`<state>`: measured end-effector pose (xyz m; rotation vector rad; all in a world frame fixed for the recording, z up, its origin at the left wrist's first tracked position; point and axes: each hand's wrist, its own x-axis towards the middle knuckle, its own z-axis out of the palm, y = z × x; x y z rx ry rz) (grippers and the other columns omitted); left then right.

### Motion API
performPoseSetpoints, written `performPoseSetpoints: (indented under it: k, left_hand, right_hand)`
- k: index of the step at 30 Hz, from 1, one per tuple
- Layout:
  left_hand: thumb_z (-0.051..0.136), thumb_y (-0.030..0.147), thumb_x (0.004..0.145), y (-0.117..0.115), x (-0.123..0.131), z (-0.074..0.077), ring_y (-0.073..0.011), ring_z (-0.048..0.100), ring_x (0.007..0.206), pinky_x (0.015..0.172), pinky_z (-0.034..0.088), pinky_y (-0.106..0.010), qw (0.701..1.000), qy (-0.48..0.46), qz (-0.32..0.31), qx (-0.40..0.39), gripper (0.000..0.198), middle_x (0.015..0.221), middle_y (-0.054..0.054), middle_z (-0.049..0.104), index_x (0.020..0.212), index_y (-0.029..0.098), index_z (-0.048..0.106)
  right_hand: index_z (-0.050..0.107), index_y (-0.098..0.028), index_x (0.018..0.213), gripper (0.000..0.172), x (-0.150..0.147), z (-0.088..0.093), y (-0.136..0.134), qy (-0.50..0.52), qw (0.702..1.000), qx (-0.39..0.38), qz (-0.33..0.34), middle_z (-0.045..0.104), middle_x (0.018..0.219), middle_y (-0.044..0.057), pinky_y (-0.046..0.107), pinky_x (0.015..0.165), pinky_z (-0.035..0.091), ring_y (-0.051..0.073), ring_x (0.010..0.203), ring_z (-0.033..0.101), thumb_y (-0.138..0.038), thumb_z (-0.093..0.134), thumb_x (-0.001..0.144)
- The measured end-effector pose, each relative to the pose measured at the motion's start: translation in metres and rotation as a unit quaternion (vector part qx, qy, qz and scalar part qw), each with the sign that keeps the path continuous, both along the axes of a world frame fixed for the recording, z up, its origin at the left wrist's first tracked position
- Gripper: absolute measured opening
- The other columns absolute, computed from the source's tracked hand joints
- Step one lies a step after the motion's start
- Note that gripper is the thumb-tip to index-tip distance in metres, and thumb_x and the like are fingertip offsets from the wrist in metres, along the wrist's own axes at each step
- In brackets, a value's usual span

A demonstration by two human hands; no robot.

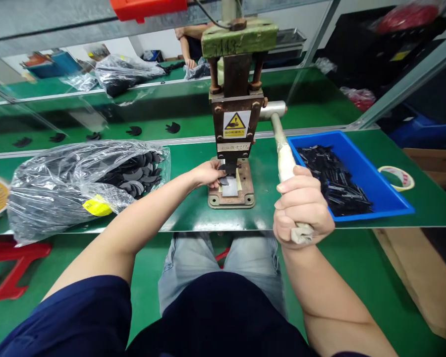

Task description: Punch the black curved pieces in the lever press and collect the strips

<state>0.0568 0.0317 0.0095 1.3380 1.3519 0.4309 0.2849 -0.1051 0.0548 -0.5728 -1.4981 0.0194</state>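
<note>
A rusty hand press [235, 119] with a yellow warning label stands on the green table [193, 213] in front of me. My right hand [301, 206] is closed round the pale, taped press lever [284, 153], pulled down toward me. My left hand [208, 173] rests at the press base [231, 196], fingers pinched on a small black piece [223, 180] under the ram. The ram sits low over the base plate.
A clear plastic bag [70, 183] of black fan-shaped pieces lies at the left. A blue tray [351, 173] of black parts sits at the right, with a tape roll [397, 177] beyond it. Another person's arms [188, 49] show at the far bench. A red stool [11, 267] stands below left.
</note>
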Motion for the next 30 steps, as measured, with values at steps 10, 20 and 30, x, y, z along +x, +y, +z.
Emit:
performPoseSetpoints:
  k: [10,20,30]
  left_hand:
    - [0.066,0.035,0.099,-0.035,-0.08,-0.002,-0.0148,0.071,0.08,0.075,0.055,-0.027,0.98,0.012,0.027,0.196,0.019,0.103,-0.008,0.077,0.107,0.018,0.067]
    - [0.08,0.039,0.084,-0.023,-0.302,0.031,-0.0376,0.06,0.134,0.111,0.048,-0.045,0.803,0.572,0.04,0.164,0.057,0.14,-0.015,0.072,0.136,0.02,0.068]
    - [0.069,0.031,0.084,-0.017,-0.287,0.042,-0.0268,0.069,0.095,0.089,0.053,-0.035,0.824,0.514,-0.019,0.237,0.027,0.102,-0.008,0.077,0.109,0.022,0.073]
  right_hand:
    - [0.056,-0.024,0.06,0.036,0.008,-0.008,0.015,0.029,0.999,0.038,0.025,0.068,0.065,-0.006,0.058,0.106,0.059,0.018,0.08,0.075,-0.041,0.08,0.08]
    - [0.051,-0.024,0.058,0.043,0.003,-0.009,0.02,0.052,0.996,0.067,0.004,0.062,0.057,-0.004,0.059,0.101,0.061,0.02,0.073,0.072,-0.047,0.079,0.081]
    - [0.051,-0.022,0.061,0.037,0.003,-0.002,0.01,0.023,0.999,0.043,0.021,0.065,0.065,-0.005,0.057,0.108,0.058,0.018,0.083,0.073,-0.038,0.076,0.084]
